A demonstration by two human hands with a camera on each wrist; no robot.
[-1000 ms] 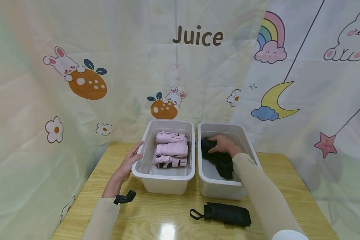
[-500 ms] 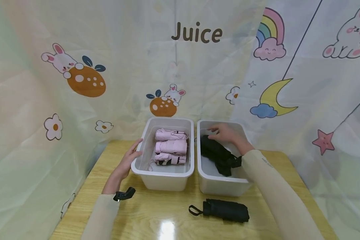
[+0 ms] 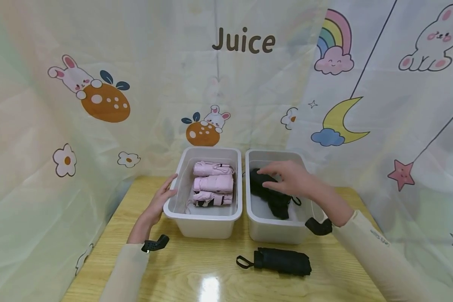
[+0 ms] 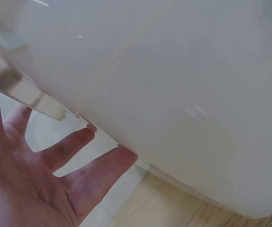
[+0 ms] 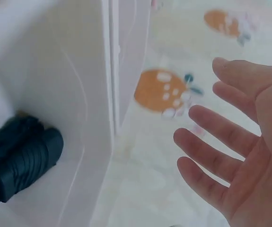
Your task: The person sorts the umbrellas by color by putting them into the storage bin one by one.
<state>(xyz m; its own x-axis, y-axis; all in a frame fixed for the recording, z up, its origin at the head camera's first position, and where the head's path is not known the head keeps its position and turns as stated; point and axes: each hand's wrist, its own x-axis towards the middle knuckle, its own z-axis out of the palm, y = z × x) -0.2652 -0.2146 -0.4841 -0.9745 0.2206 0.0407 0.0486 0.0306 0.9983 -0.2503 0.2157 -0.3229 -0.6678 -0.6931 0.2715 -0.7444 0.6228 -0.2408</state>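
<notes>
My left hand [image 3: 156, 205] touches the left side of the left white bin [image 3: 204, 227] with extended fingers. Its fingertips meet the bin's outer wall [image 4: 188, 94] in the left wrist view. Several folded pink umbrellas [image 3: 213, 183] lie in a stack inside that bin. Above the right white bin [image 3: 275, 233], my right hand [image 3: 296, 180] hovers with spread fingers and holds nothing. Black folded umbrellas [image 3: 279, 206] lie in this bin, partly hidden by the hand; one black umbrella [image 5: 27, 158] shows in the right wrist view.
Another folded black umbrella [image 3: 282, 261] lies on the wooden table [image 3: 181, 272] in front of the right bin, its wrist loop pointing left. A printed cloth [image 3: 154, 84] hangs behind the bins and along both sides.
My right hand has let go of the black umbrella in the right bin, risen and drawn back toward me. The left hand stays at the left bin. The camera view has shifted slightly.
</notes>
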